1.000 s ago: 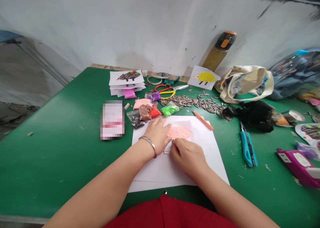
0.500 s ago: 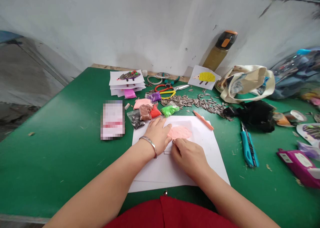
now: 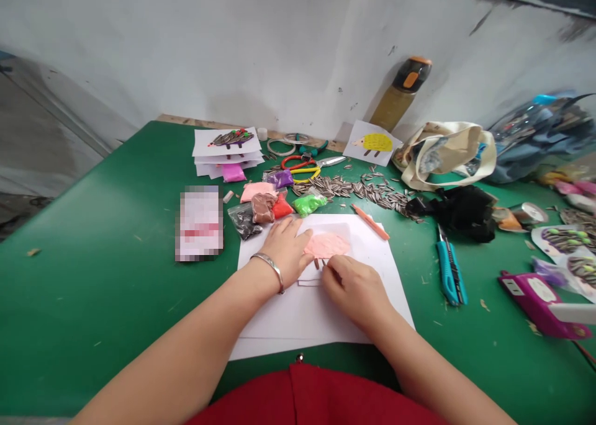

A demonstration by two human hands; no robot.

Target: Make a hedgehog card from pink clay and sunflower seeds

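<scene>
My left hand (image 3: 285,249) lies flat with fingers stretched out, on the left part of a small white card (image 3: 344,229). On that card is a flat oval of pink clay (image 3: 329,246) with a pointed end. Two short brown strips (image 3: 317,264) stick out below the oval. My right hand (image 3: 356,288) is closed, its thumb and fingertips pressed together at the right-hand strip; what they pinch, if anything, is hidden. Larger white sheets (image 3: 279,322) lie under the card. An orange-pink pen-shaped tool (image 3: 370,221) rests at their upper right.
Behind the sheets lie bagged coloured clays (image 3: 264,206), sunflower seeds (image 3: 382,194) and scissors (image 3: 321,164). A teal utility knife (image 3: 451,270) lies to the right, near a purple device (image 3: 542,304). A hedgehog card (image 3: 372,143) and bottle (image 3: 401,93) lean on the wall.
My right hand has shifted slightly right and down along the card, and both brown strips under the pink oval now show. My left hand stays in place. The view has turned a little.
</scene>
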